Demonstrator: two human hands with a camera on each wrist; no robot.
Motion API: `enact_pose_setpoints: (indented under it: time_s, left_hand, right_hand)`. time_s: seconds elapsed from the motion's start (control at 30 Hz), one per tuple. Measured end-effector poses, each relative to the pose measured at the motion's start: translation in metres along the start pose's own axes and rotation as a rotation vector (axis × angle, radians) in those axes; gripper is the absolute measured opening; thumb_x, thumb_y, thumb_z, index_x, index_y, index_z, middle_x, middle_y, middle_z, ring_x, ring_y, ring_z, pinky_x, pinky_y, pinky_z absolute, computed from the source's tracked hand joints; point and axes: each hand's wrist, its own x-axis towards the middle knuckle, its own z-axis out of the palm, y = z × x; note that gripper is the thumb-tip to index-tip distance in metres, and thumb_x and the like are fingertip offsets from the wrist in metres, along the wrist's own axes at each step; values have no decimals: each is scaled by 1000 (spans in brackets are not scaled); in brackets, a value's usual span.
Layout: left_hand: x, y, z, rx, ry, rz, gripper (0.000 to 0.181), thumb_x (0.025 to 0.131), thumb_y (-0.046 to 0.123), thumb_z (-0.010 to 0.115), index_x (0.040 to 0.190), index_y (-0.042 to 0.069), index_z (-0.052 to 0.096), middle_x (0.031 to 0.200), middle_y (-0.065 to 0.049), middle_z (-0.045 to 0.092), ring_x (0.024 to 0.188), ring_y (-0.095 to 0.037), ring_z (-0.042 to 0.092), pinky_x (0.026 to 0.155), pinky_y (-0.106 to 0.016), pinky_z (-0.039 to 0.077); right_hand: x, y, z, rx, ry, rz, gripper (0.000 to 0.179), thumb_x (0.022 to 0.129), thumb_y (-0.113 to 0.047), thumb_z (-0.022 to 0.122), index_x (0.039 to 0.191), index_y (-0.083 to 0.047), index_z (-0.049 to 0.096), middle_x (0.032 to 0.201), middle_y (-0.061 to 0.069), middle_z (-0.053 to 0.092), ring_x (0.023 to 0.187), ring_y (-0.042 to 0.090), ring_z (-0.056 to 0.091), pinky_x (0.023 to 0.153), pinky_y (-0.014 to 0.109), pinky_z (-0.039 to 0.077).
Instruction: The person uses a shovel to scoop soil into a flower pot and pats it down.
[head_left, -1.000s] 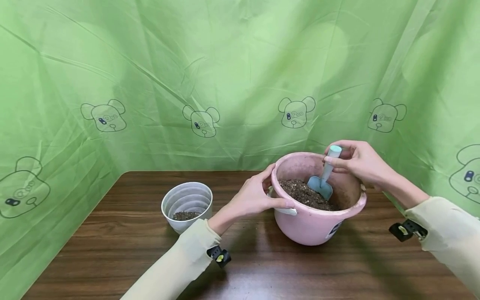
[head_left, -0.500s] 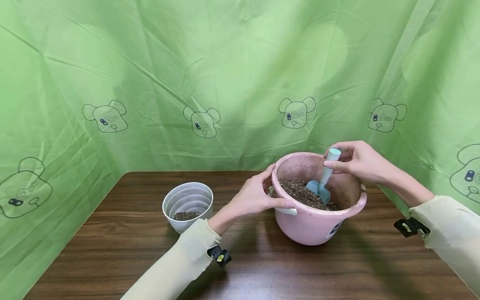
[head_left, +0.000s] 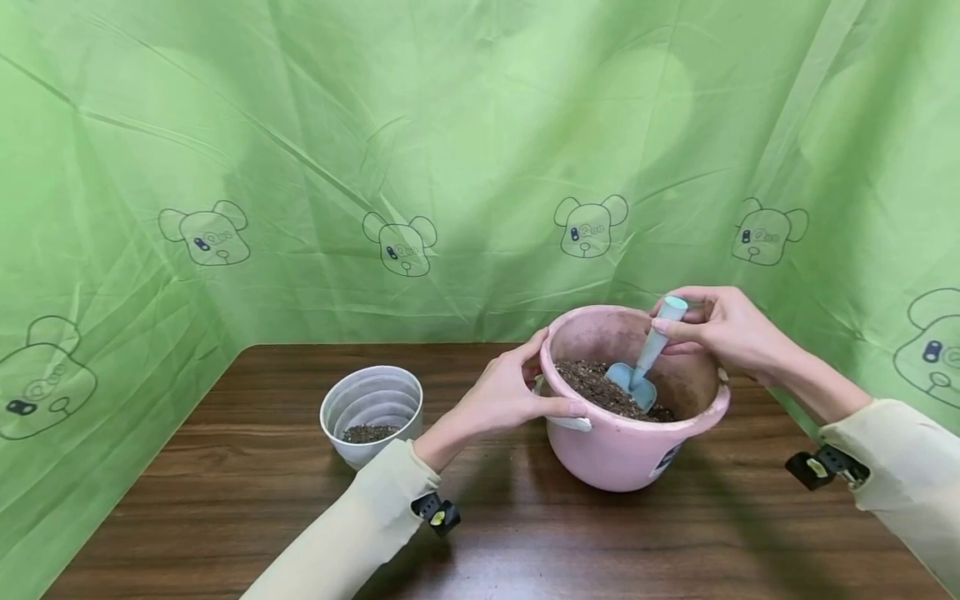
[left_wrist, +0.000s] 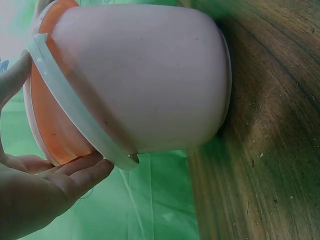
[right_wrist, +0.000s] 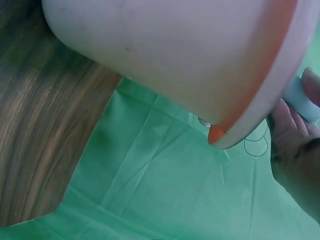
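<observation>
A pink bucket stands on the table, dark soil heaped toward its left side. My left hand grips the bucket at its left rim, thumb along the front and fingers toward the back. In the left wrist view the fingers lie under the rim beside the pale bucket handle. My right hand holds a small light-blue trowel by its grip, above the bucket's right rim. The trowel's blade is inside the bucket, its lower edge in the soil. In the right wrist view the bucket wall hides the blade.
A white ribbed pot with a little soil at the bottom stands left of the bucket, just beyond the left sleeve. The brown wooden table ends at a green cloth backdrop behind and at both sides.
The trowel's blade has shifted a little left and lower into the soil, its grip leaning more to the right. The left hand and the bucket stay in place.
</observation>
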Motion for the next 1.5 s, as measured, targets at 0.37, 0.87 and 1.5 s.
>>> enact_pose_setpoints:
  time_s: [0.37,0.87,1.5]
  left_hand:
    - [0,2,0,-17,-8,15,108,62,51,86,150,34,25,122,9,60,101,-8,61,78,-35,51]
    - [1,0,0,-51,-7,20,109,61,47,87,150,29,27,126,11,56,111,-13,58,84,-42,51]
    - [2,0,-1,7,-6,14,111,62,51,85,152,26,25,122,8,60,98,-8,61,73,-33,51]
  right_hand:
    - [-1,3,-1,211,-87,19,35,90,-19,67,114,3,55,93,24,68,89,35,67,80,48,53]
    - [0,8,-3,431,-107,111,26,91,-14,65,112,0,57,91,21,69,86,35,68,75,40,55]
    - [3,11,0,564,-105,159,24,91,-9,65,113,-4,59,100,22,67,92,35,66,86,43,48]
